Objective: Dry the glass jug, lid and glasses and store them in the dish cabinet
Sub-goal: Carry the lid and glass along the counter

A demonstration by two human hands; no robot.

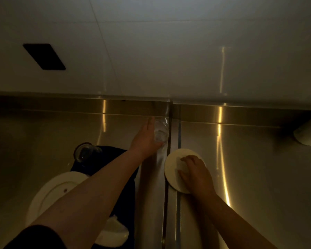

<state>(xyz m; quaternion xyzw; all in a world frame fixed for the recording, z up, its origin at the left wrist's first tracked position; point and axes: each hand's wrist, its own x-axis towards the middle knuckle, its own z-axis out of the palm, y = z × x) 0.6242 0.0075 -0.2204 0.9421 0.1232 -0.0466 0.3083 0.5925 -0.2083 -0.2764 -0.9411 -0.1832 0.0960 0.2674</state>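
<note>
Left hand (145,139) is stretched out up at the steel cabinet doors (241,168), fingers wrapped around a clear glass (161,131) held right at the seam between them. Right hand (196,174) sits lower, just beside the left wrist, fingers curled over a round white lid (172,164) pressed against the right door. Under the left forearm there's a big white plate (48,193), a dark cloth (104,164), and what looks like another glass (83,151), though it's pretty dim.

Clear glass (161,131) held up; round cream lid (176,169) gripped beside it.
</note>
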